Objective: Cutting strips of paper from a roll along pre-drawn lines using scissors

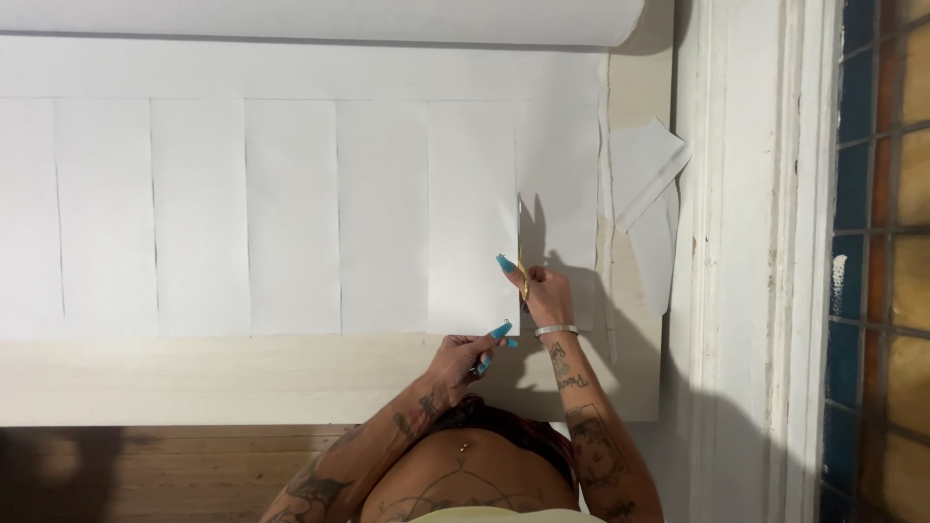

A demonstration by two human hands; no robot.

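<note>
A long white paper sheet (291, 213) lies unrolled on a pale wooden board (194, 378), slit into several upright strips. My right hand (544, 291) grips gold scissors (522, 254), whose blades point up into a cut between the last two strips on the right. My left hand (470, 351) pinches the lower edge of the strip just left of that cut, fingers with long blue nails closed on the paper. A silver bracelet (556, 330) sits on my right wrist.
The paper roll (320, 19) lies along the top of the board. Loose paper offcuts (644, 169) rest at the board's right edge. A white wooden frame (751, 242) and tiled wall (882, 261) stand to the right. Wooden floor (145, 475) shows below the board.
</note>
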